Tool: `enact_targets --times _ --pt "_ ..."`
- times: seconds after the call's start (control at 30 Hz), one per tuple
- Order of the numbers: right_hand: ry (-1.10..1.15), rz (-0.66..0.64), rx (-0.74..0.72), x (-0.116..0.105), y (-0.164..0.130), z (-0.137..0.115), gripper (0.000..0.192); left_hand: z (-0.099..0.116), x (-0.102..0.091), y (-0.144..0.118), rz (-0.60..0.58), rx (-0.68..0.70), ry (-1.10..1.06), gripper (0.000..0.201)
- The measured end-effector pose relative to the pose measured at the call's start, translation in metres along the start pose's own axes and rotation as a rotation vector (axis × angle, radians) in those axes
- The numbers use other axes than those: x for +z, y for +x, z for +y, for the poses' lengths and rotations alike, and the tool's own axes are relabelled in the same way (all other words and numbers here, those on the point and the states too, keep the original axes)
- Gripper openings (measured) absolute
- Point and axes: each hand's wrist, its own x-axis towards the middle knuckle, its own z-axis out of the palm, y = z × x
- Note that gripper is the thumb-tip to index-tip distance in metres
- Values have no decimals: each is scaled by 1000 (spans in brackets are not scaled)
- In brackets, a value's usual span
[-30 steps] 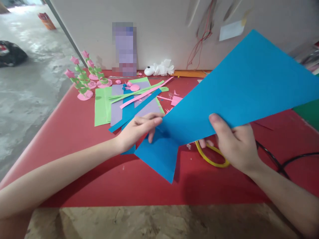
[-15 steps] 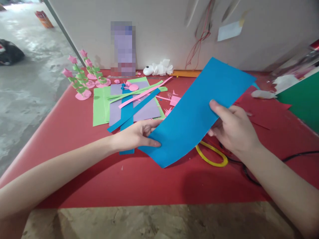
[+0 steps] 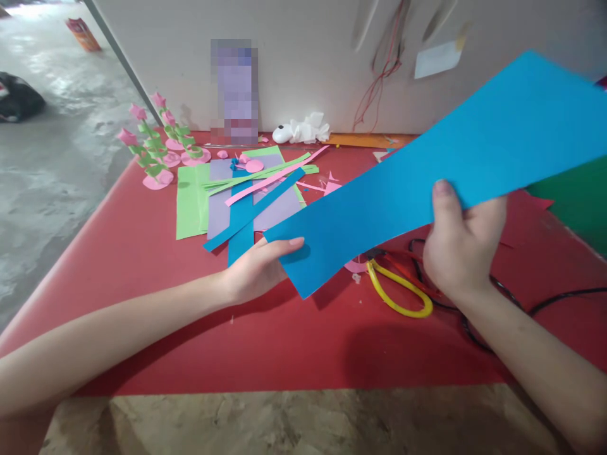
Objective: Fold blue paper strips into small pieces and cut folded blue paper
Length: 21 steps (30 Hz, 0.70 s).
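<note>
A wide sheet of blue paper [image 3: 393, 196] is held up above the table, slanting from low left to high right. My left hand [image 3: 260, 265] pinches its lower left end, thumb on top and fingers beneath. Farther along, my right hand [image 3: 462, 246] grips the lower edge with the thumb on the face; the fingers behind are mostly hidden. Under the paper lie scissors with a yellow handle loop [image 3: 401, 297], their blades covered. Just beyond my left hand, narrow blue strips [image 3: 258, 208] and pink and green strips rest on purple paper [image 3: 218, 208] and green paper [image 3: 190, 202].
Pink paper flowers with green stems [image 3: 154, 145] stand at the table's back left. A white bottle-like object [image 3: 283, 133] with crumpled tissue lies by the wall. A black cable [image 3: 564, 297] crosses the right side of the red table [image 3: 237, 354]. Green card [image 3: 576, 208] is at far right.
My right hand has turned and lifted the blue paper up and to the right, stretching it flatter. My left hand has shifted slightly left, still pinching its end. More of the scissors shows.
</note>
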Motion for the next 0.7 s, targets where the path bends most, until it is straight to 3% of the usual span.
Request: enact_targets --times 0.07,0.17,0.27,0.37,0.53,0.7 --pt "-120 53 -139 -1 -7 -10 23 -1 4 -1 58 -10 -21 53" --pt "-239 -40 -337 -1 -14 -22 20 -3 5 -2 89 -18 -46 48" --pt "-391 -205 -683 1 -16 -25 40 -5 3 -1 85 -17 -90 43" --pt "-604 -268 -994 5 -16 -22 52 -6 3 0 74 12 -116 39" --pt "-736 -324 -987 10 -23 -22 52 -7 6 -1 -40 83 -98 44" --pt "-682 -329 -1009 11 -29 -25 44 -13 8 -6 42 93 106 35"
